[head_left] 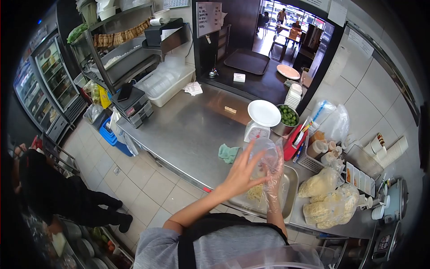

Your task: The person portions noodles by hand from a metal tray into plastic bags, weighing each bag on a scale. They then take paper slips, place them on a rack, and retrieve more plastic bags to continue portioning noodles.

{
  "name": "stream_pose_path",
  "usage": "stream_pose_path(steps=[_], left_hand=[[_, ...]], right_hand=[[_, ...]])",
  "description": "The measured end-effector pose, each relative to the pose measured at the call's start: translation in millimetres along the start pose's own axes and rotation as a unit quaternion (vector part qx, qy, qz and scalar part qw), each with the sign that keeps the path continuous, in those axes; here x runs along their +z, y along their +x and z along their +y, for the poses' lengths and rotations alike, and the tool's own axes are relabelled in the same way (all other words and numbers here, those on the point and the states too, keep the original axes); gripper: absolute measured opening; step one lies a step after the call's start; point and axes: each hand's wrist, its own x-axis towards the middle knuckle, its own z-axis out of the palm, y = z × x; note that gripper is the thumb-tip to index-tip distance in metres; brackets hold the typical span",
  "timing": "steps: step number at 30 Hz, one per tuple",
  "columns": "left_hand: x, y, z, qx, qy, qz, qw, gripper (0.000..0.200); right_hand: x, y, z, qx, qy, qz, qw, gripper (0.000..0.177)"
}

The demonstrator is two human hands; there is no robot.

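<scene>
Seen from the head camera, the kitchen scale, topped by a white plate, stands toward the back of the steel worktop, and everything here can be placed from it. Just in front of the scale the two hands are raised together. The left hand is bare, its fingers spread wide and released, with the fingertips laid against a clear plastic glove. This thin film billows loosely above and around the right hand. The right hand sits inside the film with its fingers pointing up. Whether it grips the plastic from within cannot be told through the creases. Below the hands, nearer the person than the scale, lies a shallow steel tray with a small heap of pale noodles in it. To the right of the tray, well to the right of the scale, rest clear bags of noodles, touching one another. To the left of the scale and a little nearer the person lies a crumpled green cloth. Just to the right of the scale stands a metal bowl of limes. Far to the left of the scale, down on the tiled floor, another person in dark clothes bends over containers.
</scene>
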Motion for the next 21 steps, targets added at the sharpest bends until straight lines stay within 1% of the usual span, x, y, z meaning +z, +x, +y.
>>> stream_pose_path(steps=[1,2,4,7,10,11,12,13,14,16,17,18,19,20,21], left_hand=[[-6.3,-5.9,-0.3,0.020,-0.040,-0.009,0.999,0.032],[-7.7,-12.0,-11.4,0.018,-0.016,-0.038,0.999,0.032],[-4.1,-26.9,-40.6,0.011,0.031,-0.095,0.995,0.033],[-20.5,-28.6,-62.5,-0.014,0.057,-0.149,0.987,0.044],[-35.6,-30.5,-87.2,-0.068,-0.042,-0.059,0.995,0.052],[-47.8,-30.1,-92.9,-0.085,-0.069,-0.041,0.993,0.055],[-61.1,-31.8,-96.8,-0.103,-0.101,-0.028,0.989,0.057],[-72.0,-36.1,-102.4,-0.102,-0.084,-0.016,0.991,0.060],[-81.6,-41.5,-109.6,-0.099,-0.071,-0.008,0.992,0.064],[-92.8,-59.3,-124.0,-0.148,-0.088,-0.016,0.985,0.066],[-96.1,-67.1,-128.4,-0.214,-0.170,-0.027,0.962,0.066],[-98.0,-75.7,-133.3,-0.283,-0.243,-0.042,0.927,0.066],[-96.6,-85.4,-142.8,-0.287,-0.261,-0.034,0.921,0.067],[-91.4,-89.4,-149.0,-0.291,-0.275,-0.020,0.916,0.068],[-87.4,-86.0,-145.8,-0.297,-0.251,-0.024,0.921,0.069]], right_hand=[[5.6,-2.2,3.4,0.004,-0.001,-0.011,1.000,0.061],[11.2,-4.4,6.7,0.009,-0.002,-0.021,1.000,0.061],[19.5,-10.4,11.4,0.058,-0.004,-0.025,0.998,0.062],[20.0,-21.3,10.8,0.089,0.029,-0.055,0.994,0.070],[-2.0,-28.7,-4.0,0.179,-0.001,-0.106,0.978,0.085],[-24.9,-30.9,4.7,0.138,-0.170,-0.122,0.968,0.092],[-57.8,-35.3,24.7,0.100,-0.338,-0.132,0.927,0.099],[-81.5,-45.5,44.6,0.067,-0.497,-0.136,0.854,0.106],[-94.2,-53.5,63.2,0.104,-0.548,-0.146,0.817,0.111],[-125.3,-60.6,90.4,0.197,-0.637,-0.162,0.728,0.120],[-129.0,-65.5,101.4,0.194,-0.671,-0.160,0.698,0.126],[-118.8,-68.5,108.6,0.198,-0.675,-0.158,0.693,0.129],[-108.3,-71.8,115.1,0.202,-0.679,-0.155,0.689,0.132],[-99.1,-68.1,119.9,0.203,-0.655,-0.148,0.712,0.133],[-95.8,-63.7,116.7,0.213,-0.638,-0.156,0.724,0.132]])
